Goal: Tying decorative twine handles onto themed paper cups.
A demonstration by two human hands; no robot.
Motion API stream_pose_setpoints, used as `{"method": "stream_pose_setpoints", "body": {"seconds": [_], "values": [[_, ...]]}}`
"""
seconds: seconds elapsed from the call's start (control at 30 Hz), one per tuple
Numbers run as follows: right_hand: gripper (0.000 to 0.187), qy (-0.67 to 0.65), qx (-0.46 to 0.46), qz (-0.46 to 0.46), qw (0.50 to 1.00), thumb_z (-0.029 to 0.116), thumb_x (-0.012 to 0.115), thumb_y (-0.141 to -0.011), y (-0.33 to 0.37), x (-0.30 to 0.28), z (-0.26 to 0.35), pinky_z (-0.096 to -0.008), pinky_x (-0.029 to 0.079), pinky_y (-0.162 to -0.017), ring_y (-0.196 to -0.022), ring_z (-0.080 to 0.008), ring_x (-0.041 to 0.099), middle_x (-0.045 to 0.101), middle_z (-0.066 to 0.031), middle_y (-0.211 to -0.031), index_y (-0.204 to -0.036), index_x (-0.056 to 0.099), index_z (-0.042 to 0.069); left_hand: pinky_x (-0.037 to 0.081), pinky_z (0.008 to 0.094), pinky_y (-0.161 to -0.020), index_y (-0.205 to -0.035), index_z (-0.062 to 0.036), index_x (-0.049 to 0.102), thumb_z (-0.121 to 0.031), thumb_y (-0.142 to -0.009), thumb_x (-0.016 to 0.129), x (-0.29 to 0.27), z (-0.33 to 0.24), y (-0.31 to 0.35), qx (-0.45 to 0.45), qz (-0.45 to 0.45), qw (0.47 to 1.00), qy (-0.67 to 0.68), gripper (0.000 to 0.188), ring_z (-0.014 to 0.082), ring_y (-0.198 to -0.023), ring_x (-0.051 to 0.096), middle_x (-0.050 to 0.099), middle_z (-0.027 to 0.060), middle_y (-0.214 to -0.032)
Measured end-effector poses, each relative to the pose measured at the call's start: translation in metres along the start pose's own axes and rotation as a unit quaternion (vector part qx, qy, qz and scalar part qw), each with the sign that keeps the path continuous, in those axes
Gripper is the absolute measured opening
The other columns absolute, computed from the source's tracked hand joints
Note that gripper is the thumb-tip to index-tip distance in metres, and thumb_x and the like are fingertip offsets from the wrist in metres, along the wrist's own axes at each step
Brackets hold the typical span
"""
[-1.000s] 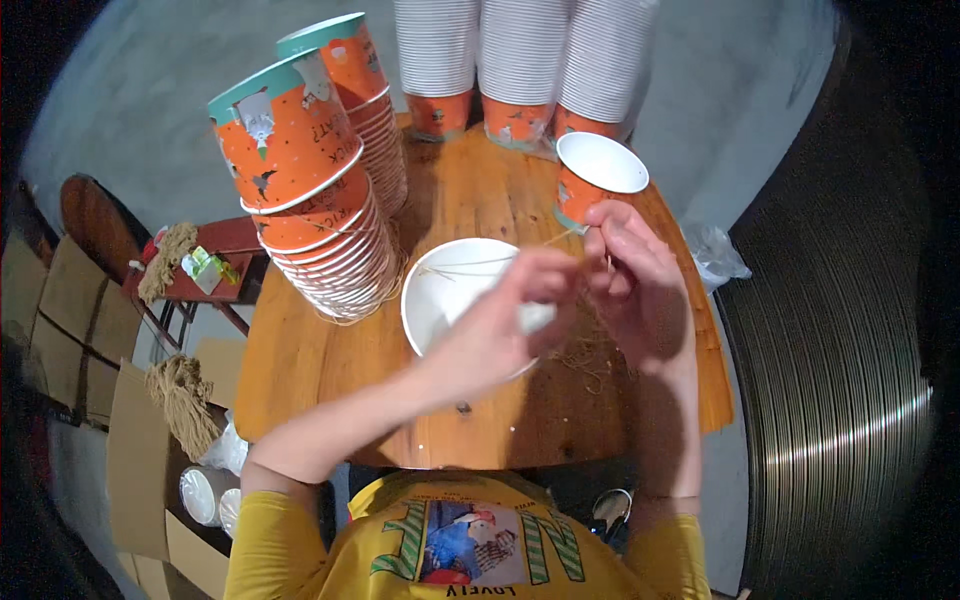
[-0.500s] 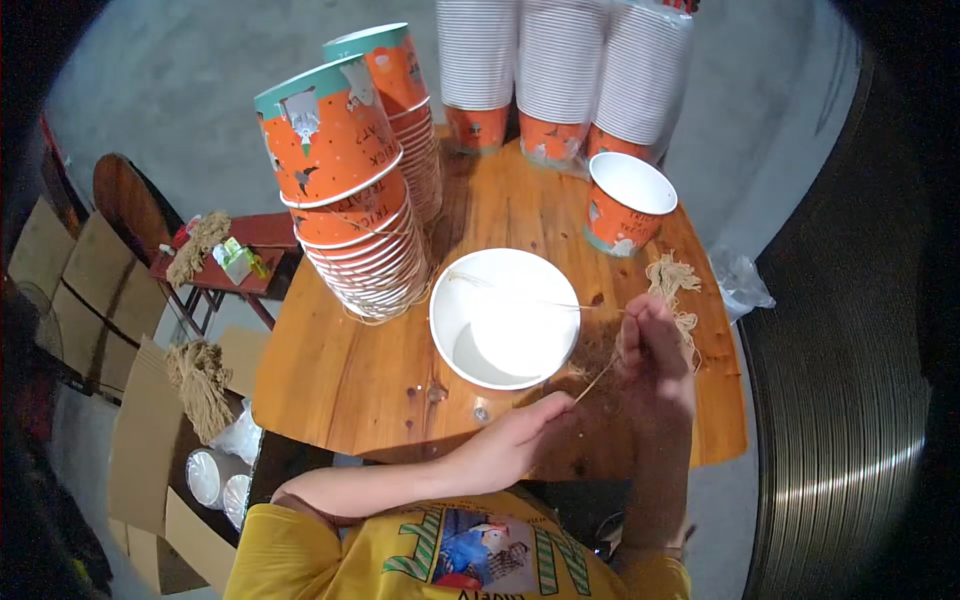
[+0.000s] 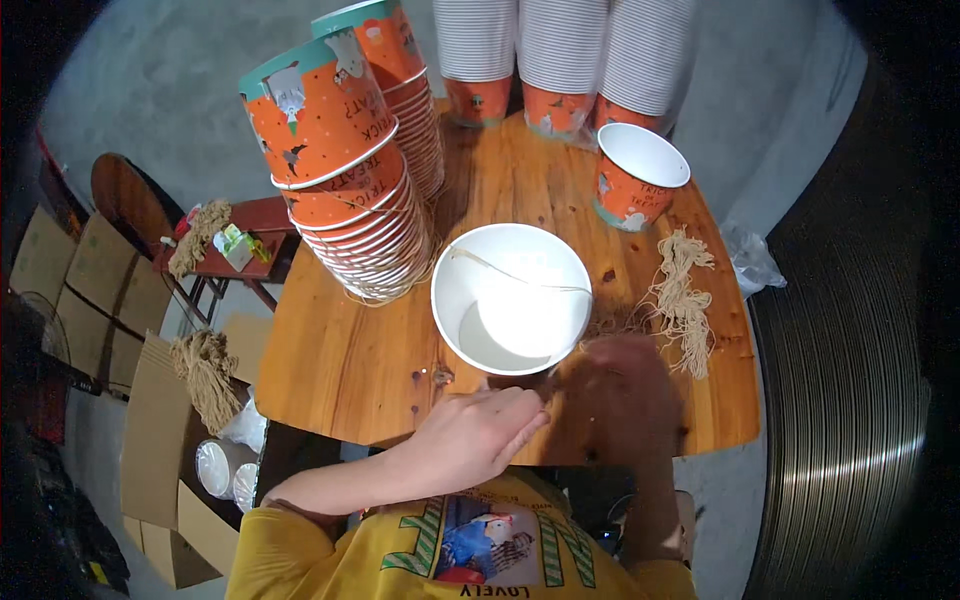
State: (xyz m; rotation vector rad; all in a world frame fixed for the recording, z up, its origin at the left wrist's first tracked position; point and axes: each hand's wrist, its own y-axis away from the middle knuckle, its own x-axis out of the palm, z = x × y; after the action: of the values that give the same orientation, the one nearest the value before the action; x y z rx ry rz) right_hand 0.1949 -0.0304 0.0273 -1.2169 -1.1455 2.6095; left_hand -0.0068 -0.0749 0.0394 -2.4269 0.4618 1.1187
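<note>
A white-lined paper bucket (image 3: 470, 340) stands at the middle of the table, its mouth facing up. A thin tan string (image 3: 515, 279) crosses its mouth, from the far left inner wall to the right rim. Just in front of the bucket is my left hand (image 3: 490, 425), its fingers curled closed; whatever they hold is hidden. To the right of it, my right hand (image 3: 625, 385) is in shadow and smeared by motion, so its fingers cannot be made out. A bundle of tan strings (image 3: 684, 295) lies beyond my right hand near the table's right edge.
Upside-down orange buckets (image 3: 335, 185) wound with string are stacked at the left. One upright orange bucket (image 3: 637, 185) stands back right. Tall nested stacks of buckets (image 3: 560, 60) line the back of the wooden table (image 3: 340, 370). A cardboard box (image 3: 155, 440) sits at lower left.
My right hand has come down toward me, and my left hand has moved slightly left and up, fingers curling in. The string between my hands no longer shows. The view has shifted slightly.
</note>
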Motion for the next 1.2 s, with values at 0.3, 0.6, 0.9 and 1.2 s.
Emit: {"method": "stream_pose_setpoints", "body": {"seconds": [0.3,0.6,0.9,1.2], "values": [[0.012,-0.337,0.202,0.157,0.906,0.01,0.06,-0.088,0.009,-0.013,0.009,-0.0298,0.051,-0.072,-0.08,-0.0152,0.063,0.066,-0.0089,-0.091,-0.098,0.062,0.003,0.047,0.0379,-0.059,-0.084,-0.0019,0.049,-0.011,-0.074,0.064,-0.016,-0.007,-0.037,0.142,-0.042,0.981,-0.124,0.02,0.0286,-0.069,0.056,0.05,0.0108,-0.076],[0.009,-0.275,0.333,-0.026,0.902,0.013,0.059,-0.086,-0.011,-0.016,-0.011,-0.0287,0.047,-0.061,-0.067,-0.0117,0.056,0.062,-0.0069,-0.073,-0.089,0.061,0.005,0.049,0.0413,-0.072,-0.113,-0.0038,0.051,-0.014,-0.082,0.063,-0.006,0.014,-0.07,-0.041,-0.006,0.999,-0.015,0.035,0.035,-0.087,0.061,0.061,0.0196,-0.094],[0.004,-0.226,0.213,-0.023,0.95,0.008,0.058,-0.085,-0.025,0.027,-0.01,-0.0301,0.048,-0.063,-0.067,-0.0149,0.058,0.059,-0.0072,-0.072,-0.088,0.058,0.005,0.05,0.0264,-0.07,-0.105,0.0022,0.057,-0.004,-0.083,0.054,-0.063,0.022,-0.066,-0.193,0.002,0.95,0.246,0.024,0.01,-0.079,0.058,0.059,0.0047,-0.086],[0.01,-0.311,0.008,-0.038,0.95,-0.003,0.057,-0.082,-0.042,0.056,-0.003,-0.0294,0.048,-0.062,-0.067,-0.0194,0.057,0.059,-0.0124,-0.089,-0.088,0.05,0.002,0.048,0.0243,-0.074,-0.101,-0.0007,0.056,-0.007,-0.083,0.059,-0.084,0.048,-0.058,-0.23,-0.006,0.914,0.334,0.02,0.0087,-0.082,0.059,0.061,0.0004,-0.09]]}}
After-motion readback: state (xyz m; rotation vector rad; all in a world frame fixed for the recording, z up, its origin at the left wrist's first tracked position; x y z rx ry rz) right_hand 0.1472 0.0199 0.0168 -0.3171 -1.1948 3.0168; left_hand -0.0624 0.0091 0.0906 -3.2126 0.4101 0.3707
